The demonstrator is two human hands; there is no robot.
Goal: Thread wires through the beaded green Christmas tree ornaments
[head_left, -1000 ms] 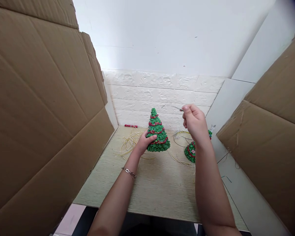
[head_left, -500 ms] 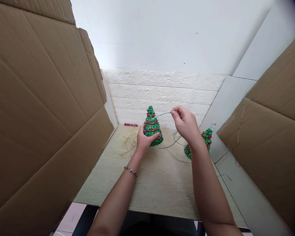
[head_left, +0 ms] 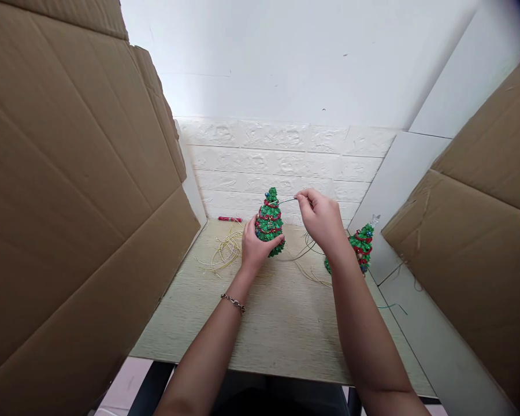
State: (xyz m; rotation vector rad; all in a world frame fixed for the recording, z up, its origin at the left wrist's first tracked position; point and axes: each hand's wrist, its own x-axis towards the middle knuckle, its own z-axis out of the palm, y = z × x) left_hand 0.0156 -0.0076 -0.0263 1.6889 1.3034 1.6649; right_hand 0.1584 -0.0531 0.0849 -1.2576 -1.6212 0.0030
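A small green beaded Christmas tree (head_left: pixel 269 221) with red garland stands at the far middle of a pale wooden table (head_left: pixel 277 323). My left hand (head_left: pixel 255 247) is wrapped round its lower part from the left. My right hand (head_left: pixel 319 218) pinches a thin green wire (head_left: pixel 286 200) that runs from my fingers to the tree's top and loops down behind my hand. A second green tree (head_left: pixel 360 244) with a clear star on top stands to the right, partly hidden by my right forearm.
Loops of pale yellow wire (head_left: pixel 226 249) lie left of the tree, more wire (head_left: pixel 311 273) to its right. A red pen-like thing (head_left: pixel 230 219) lies by the white brick wall. Tall cardboard sheets (head_left: pixel 69 196) stand on the left, and cardboard (head_left: pixel 472 231) on the right.
My right hand moved left and down with the wire, closer to the tree's top. The left hand shifted its hold on the tree, which now looks turned and slightly raised.
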